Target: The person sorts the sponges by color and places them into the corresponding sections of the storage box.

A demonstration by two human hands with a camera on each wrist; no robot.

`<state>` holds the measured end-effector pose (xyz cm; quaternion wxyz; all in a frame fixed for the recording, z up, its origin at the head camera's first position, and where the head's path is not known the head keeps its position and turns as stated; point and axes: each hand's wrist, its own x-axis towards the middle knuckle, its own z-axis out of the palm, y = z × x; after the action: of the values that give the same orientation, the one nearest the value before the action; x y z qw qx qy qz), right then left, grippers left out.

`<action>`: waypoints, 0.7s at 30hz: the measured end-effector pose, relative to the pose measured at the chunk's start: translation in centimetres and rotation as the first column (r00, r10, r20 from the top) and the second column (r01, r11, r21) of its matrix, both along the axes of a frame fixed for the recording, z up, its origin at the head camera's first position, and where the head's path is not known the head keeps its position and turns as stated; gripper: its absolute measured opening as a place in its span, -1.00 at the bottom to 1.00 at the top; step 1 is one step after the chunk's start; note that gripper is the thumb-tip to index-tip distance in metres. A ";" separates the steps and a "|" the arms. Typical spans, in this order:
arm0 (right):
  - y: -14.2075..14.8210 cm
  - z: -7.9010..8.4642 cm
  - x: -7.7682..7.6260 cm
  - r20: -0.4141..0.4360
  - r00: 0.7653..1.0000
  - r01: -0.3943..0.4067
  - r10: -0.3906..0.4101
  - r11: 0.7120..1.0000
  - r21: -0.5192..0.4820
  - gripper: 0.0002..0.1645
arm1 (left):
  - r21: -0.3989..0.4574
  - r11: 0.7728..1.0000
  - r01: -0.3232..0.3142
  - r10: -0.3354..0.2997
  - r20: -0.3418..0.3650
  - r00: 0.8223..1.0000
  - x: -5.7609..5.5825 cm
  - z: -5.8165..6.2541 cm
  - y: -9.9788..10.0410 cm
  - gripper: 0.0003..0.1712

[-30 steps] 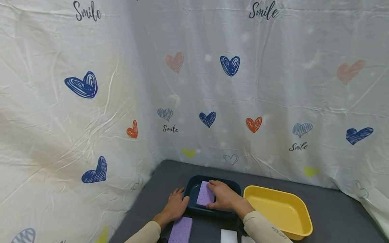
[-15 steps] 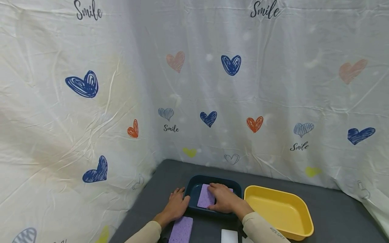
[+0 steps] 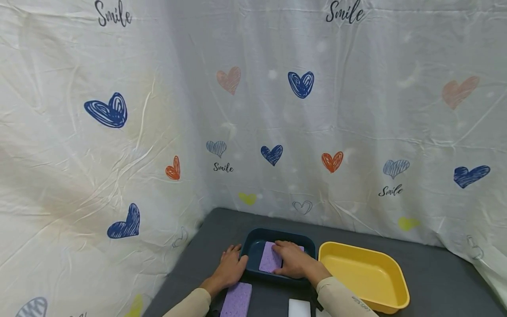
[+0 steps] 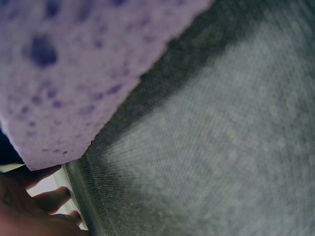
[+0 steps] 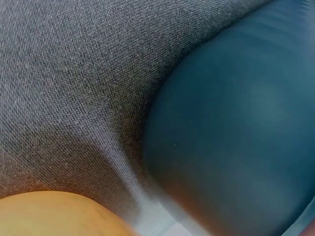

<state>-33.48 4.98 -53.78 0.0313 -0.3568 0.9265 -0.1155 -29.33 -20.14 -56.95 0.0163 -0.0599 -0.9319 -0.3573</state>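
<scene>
My right hand (image 3: pixel 295 260) is inside the dark blue tray (image 3: pixel 247 240), holding a purple sponge (image 3: pixel 270 257) with thumb at its near edge and fingers at the far edge. The palm hides the sponge's middle; a purple strip shows past the knuckles. My left hand (image 3: pixel 229 267) touches the tray's left side, thumb at the rim and fingers extended forward. Another purple sponge (image 3: pixel 236 300) lies just below the left hand; it looms large in the left wrist view. The right wrist view shows the tray's outer wall (image 5: pixel 236 118), without the fingers.
A yellow tray (image 3: pixel 362 273) stands right beside the blue one. A white block (image 3: pixel 299 308) is at the bottom edge, with another pale piece partly under the right sleeve. The dark grey tabletop (image 3: pixel 222 229) meets a heart-printed curtain (image 3: pixel 356 110) behind and at the left.
The right hand has shifted the sponge slightly nearer and to the right, and its far part has come into view beyond the knuckles. My left hand has stayed in place.
</scene>
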 end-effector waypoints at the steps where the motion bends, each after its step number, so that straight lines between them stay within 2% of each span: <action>1: 0.0 0.0 0.0 0.002 1.000 0.002 -0.002 1.000 0.001 -0.08 | 0.001 1.000 0.000 0.000 0.002 1.000 0.0 0.1 0.0 -0.42; 21: 0.2 0.8 0.4 0.032 0.999 0.032 -0.032 0.999 -0.018 -0.05 | -0.012 1.000 -0.008 0.008 -0.032 0.999 -0.1 -0.4 -0.1 -0.43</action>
<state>-33.08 5.16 -52.94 0.0411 -0.3402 0.9304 -0.1302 -29.47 -20.21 -57.34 0.0321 -0.0619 -0.9340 -0.3505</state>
